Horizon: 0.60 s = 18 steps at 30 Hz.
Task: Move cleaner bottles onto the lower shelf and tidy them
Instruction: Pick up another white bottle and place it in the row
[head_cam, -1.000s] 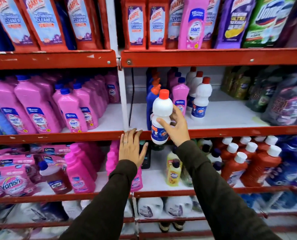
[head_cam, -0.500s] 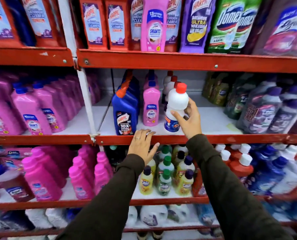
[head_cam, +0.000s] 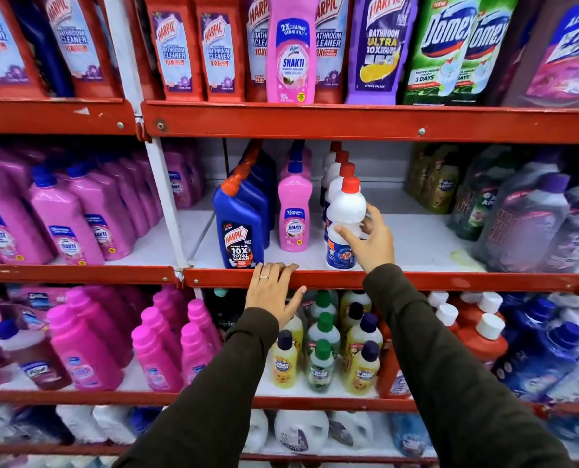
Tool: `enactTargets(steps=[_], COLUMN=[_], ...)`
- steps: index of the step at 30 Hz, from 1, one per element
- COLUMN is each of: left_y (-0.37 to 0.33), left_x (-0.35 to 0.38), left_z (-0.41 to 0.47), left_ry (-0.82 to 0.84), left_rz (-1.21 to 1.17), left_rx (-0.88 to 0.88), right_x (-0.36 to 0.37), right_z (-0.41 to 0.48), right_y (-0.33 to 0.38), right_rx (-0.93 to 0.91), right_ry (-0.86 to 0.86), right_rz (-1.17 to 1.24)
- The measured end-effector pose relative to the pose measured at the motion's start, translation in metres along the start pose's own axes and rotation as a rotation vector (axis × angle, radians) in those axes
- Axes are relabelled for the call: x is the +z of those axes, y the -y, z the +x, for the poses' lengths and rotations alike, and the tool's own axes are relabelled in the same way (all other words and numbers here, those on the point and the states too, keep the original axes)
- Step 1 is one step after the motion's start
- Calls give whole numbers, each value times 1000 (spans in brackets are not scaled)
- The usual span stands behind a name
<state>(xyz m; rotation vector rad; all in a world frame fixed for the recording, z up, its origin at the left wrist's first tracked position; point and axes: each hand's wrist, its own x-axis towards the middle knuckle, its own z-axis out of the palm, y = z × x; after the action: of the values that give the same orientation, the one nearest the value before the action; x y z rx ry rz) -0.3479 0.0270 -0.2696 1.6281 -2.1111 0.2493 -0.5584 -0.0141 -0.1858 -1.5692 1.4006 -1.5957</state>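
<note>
A white cleaner bottle (head_cam: 345, 211) with a red cap and a blue label stands upright at the front of the middle shelf (head_cam: 416, 244), heading a row of like bottles. My right hand (head_cam: 369, 241) is wrapped around its waist from the right. My left hand (head_cam: 274, 292) lies flat on the shelf's red front rail (head_cam: 467, 282), fingers spread, holding nothing. Left of the white bottle stand a pink Shakti bottle (head_cam: 295, 214) and a blue Harpic bottle (head_cam: 241, 228), each fronting its own row.
The top shelf carries tall Harpic, Shakti and Domex bottles (head_cam: 450, 45). Wrapped bottle packs (head_cam: 531, 217) fill the middle shelf's right end, with bare shelf between them and the white row. Pink bottles (head_cam: 65, 214) crowd the left bay. Small yellow bottles (head_cam: 325, 349) stand below.
The white bottle, held up in front of the shelf a second ago, has gone back and down onto the middle shelf at the front of its row. My left hand stays on the rail.
</note>
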Motion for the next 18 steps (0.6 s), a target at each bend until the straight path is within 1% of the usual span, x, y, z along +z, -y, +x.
enactTargets(steps=[6, 9, 11, 14, 16, 18], left_y=[0, 0, -1, -2, -3, -3], left_x=[0, -3, -7, -19, -28, -41], left_z=[-2, -1, 0, 1, 3, 7], left_ry=[-2, 10, 9, -12, -36, -75], left_rz=[0, -14, -57, -174, -217, -226], left_rx=[11, 18, 15, 28, 61, 89], right_x=[-3, -4, -4, -1, 1, 5], right_z=[-2, -5, -13, -26, -32, -35], right_y=[0, 2, 3, 10, 17, 28], right_rx=[10, -15, -94, -266, -320, -348], right_ry=[-4, 6, -27, -135, -195, -217], right_rz=[-56, -160, -255, -465, -603, -687])
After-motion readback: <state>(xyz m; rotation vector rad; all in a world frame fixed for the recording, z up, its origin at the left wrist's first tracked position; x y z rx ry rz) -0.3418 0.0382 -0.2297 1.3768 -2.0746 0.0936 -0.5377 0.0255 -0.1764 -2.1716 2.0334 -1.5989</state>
